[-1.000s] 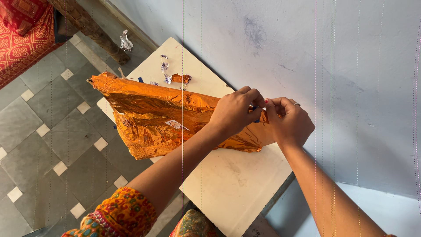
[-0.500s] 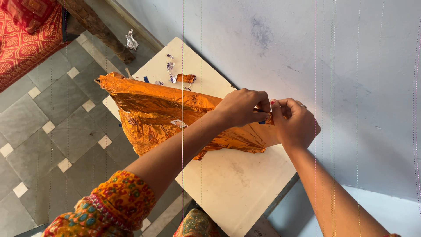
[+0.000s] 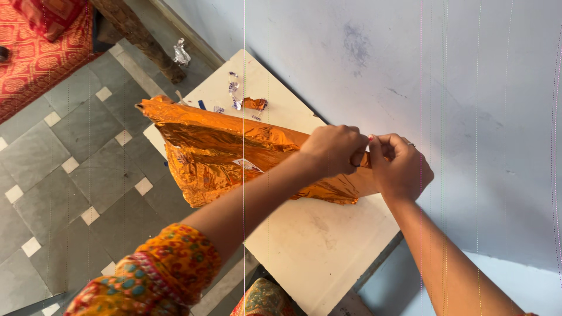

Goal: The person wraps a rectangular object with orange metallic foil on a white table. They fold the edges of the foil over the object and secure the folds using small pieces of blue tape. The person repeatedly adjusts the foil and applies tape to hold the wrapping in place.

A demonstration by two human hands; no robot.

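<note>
A large crinkled orange foil bag [image 3: 216,152] lies across a small cream table [image 3: 310,240], overhanging its left edge. My left hand [image 3: 332,150] and my right hand [image 3: 399,167] meet at the bag's right end. Both pinch its top edge, thumbs and fingertips close together. A white label shows on the bag's side.
Small foil and paper scraps [image 3: 237,93] lie at the table's far corner. The table stands against a pale blue wall [image 3: 445,76]. Grey tiled floor [image 3: 64,169] spreads to the left, with a crumpled silver wrapper [image 3: 181,54] by a wooden leg and red patterned fabric [image 3: 35,41].
Both hands stay pinched on the bag's right end. The view has drifted, so bag and hands sit slightly further right and lower in the frame.
</note>
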